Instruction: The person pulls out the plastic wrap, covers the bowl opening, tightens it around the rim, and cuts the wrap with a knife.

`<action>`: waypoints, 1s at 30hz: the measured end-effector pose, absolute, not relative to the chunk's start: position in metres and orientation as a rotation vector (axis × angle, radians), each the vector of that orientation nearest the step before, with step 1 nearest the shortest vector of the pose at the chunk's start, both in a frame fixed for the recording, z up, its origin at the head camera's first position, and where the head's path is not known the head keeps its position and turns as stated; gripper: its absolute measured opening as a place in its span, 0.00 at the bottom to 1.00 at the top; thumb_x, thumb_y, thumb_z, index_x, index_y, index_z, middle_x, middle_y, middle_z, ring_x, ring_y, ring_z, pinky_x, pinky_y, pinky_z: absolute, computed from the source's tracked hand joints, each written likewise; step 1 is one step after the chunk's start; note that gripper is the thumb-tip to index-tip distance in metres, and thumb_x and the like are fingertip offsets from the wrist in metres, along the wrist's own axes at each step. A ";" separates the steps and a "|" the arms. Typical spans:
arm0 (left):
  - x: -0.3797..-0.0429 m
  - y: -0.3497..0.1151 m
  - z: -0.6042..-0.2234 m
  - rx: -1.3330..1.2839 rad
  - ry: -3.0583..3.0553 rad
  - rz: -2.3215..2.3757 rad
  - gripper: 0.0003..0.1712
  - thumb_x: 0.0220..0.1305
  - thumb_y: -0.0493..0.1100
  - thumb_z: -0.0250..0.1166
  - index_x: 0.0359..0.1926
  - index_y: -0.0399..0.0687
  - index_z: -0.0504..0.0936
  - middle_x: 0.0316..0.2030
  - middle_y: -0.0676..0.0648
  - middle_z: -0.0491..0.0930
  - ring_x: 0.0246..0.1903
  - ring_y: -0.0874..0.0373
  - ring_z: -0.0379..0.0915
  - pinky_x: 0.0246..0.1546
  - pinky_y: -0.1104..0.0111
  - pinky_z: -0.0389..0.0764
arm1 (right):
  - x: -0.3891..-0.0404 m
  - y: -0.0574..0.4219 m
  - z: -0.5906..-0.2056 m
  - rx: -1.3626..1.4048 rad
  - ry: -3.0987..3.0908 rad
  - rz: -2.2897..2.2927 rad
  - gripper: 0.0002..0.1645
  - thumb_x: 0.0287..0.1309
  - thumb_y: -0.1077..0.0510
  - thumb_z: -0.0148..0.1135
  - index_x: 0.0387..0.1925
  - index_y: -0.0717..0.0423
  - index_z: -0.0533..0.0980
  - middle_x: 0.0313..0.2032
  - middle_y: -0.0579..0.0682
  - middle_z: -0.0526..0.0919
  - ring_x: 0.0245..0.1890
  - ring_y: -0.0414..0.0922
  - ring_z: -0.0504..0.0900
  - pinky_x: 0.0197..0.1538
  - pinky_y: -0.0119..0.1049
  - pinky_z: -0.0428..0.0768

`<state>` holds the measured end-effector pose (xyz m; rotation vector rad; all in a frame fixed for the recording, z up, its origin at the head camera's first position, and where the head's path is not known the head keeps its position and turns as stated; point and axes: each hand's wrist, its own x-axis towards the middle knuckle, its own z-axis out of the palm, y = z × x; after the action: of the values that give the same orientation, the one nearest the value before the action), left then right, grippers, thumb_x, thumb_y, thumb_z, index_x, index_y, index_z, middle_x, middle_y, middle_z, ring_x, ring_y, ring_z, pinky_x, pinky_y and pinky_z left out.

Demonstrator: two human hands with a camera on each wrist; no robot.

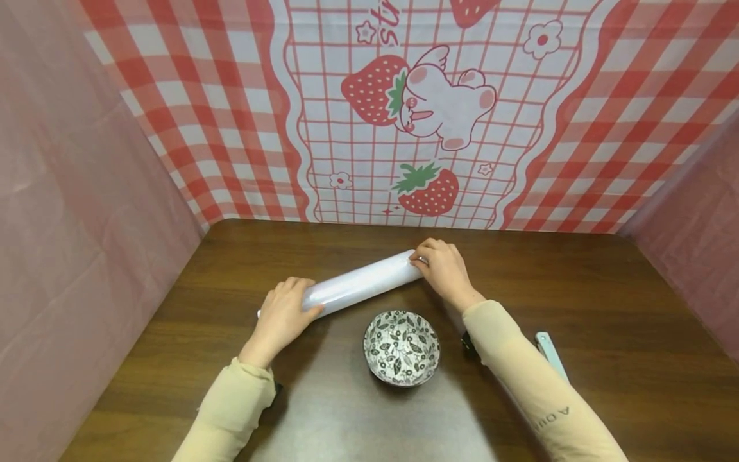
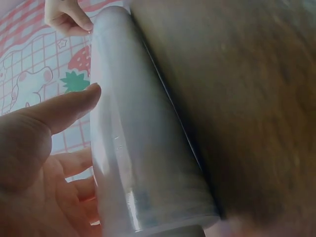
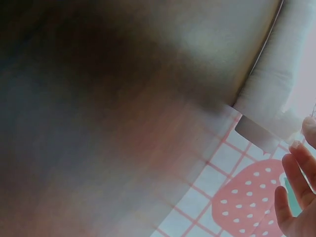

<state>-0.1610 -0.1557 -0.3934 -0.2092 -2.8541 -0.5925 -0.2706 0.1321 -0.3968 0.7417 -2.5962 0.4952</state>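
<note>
A roll of cling film lies slantwise on the table, its right end farther from me. My left hand holds its left end, thumb on the near side and fingers over the far side. In the left wrist view the thumb lies against the clear film. At the right end my right hand pinches the film's edge between thumb and fingertips. The right wrist view shows that hand beside the roll's end, with the core sticking out. Some fingers are hidden.
A bowl with a black-and-white leaf pattern stands in front of the roll. To the right, a pale blue-green, narrow tool lies partly behind the right sleeve. A checked strawberry cloth hangs behind the wooden table.
</note>
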 end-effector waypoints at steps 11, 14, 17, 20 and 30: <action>-0.164 -0.156 -0.394 -0.229 -2.888 -0.596 0.32 0.46 0.52 0.70 0.51 0.41 0.76 0.47 0.40 0.77 0.46 0.45 0.72 0.47 0.52 0.71 | -0.268 0.135 -0.398 0.737 -2.524 0.403 0.04 0.53 0.56 0.63 0.30 0.52 0.79 0.33 0.48 0.81 0.36 0.48 0.77 0.45 0.46 0.70; -0.166 -0.154 -0.392 -0.222 -2.890 -0.611 0.31 0.44 0.51 0.71 0.50 0.42 0.77 0.47 0.41 0.77 0.47 0.45 0.72 0.48 0.53 0.71 | -0.266 0.137 -0.395 0.744 -2.502 0.402 0.04 0.53 0.56 0.62 0.30 0.52 0.79 0.32 0.48 0.81 0.36 0.49 0.77 0.45 0.47 0.70; -0.167 -0.151 -0.391 -0.234 -2.886 -0.622 0.31 0.44 0.51 0.71 0.50 0.42 0.77 0.48 0.41 0.77 0.47 0.45 0.72 0.48 0.53 0.71 | -0.265 0.141 -0.392 0.739 -2.498 0.416 0.03 0.53 0.57 0.62 0.30 0.52 0.79 0.32 0.49 0.81 0.36 0.49 0.77 0.45 0.47 0.69; -0.170 -0.149 -0.391 -0.248 -2.879 -0.623 0.31 0.43 0.50 0.72 0.49 0.42 0.78 0.47 0.42 0.77 0.46 0.45 0.73 0.47 0.53 0.72 | -0.264 0.144 -0.389 0.724 -2.506 0.420 0.03 0.54 0.57 0.62 0.30 0.52 0.79 0.32 0.49 0.81 0.36 0.49 0.77 0.46 0.47 0.69; -0.183 -0.145 -0.392 -0.330 -2.861 -0.640 0.30 0.42 0.48 0.72 0.48 0.41 0.79 0.46 0.41 0.78 0.45 0.45 0.73 0.46 0.55 0.73 | -0.261 0.153 -0.383 0.703 -2.492 0.442 0.03 0.54 0.58 0.61 0.30 0.54 0.78 0.33 0.50 0.80 0.37 0.50 0.78 0.46 0.48 0.69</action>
<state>-0.1827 -0.1450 -0.3922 -0.3295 -2.8610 -0.6402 -0.2609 0.1530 -0.3832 0.7026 -2.4920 0.4420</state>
